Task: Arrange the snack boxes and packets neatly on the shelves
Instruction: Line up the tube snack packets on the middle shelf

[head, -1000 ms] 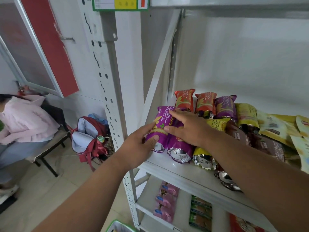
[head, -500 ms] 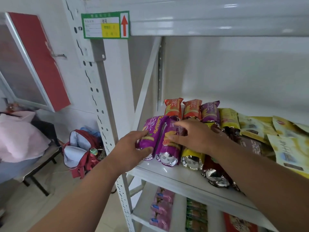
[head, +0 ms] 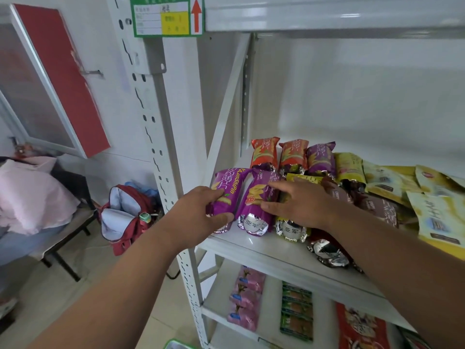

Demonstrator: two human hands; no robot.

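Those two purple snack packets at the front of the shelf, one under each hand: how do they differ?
The left purple packet sits at the shelf's end and is gripped by the left hand; the right purple packet lies under the right hand's flat fingers. The right one's silver end shows fully; the left one's is mostly hidden. Both are purple and lie side by side.

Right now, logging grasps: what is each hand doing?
Left hand: grips the leftmost purple packet.
Right hand: open, resting flat on the second purple packet.

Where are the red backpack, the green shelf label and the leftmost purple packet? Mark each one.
red backpack [head: 125, 220]: head view, on its open pale lining.
green shelf label [head: 167, 16]: head view, on its white-and-yellow middle.
leftmost purple packet [head: 227, 190]: head view, on its printed front.
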